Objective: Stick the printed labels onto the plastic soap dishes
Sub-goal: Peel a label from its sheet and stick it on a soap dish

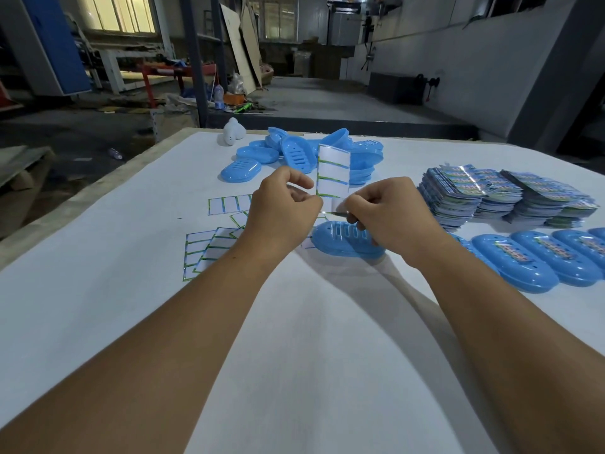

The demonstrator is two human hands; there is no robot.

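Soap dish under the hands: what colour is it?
Light blue plastic, slotted top; the soap dish shows clearest in the head view.

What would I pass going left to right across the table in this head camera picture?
Used backing sheets → left hand → label strip held upright → right hand → stacks of printed labels → labelled soap dishes.

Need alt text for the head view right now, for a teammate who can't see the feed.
Over a white table, the left hand holds up a backing sheet while the right hand pinches a label peeled from it, above an unlabelled blue soap dish. Labelled dishes line the right, label stacks behind them, unlabelled dishes heaped farther back, used sheets left.
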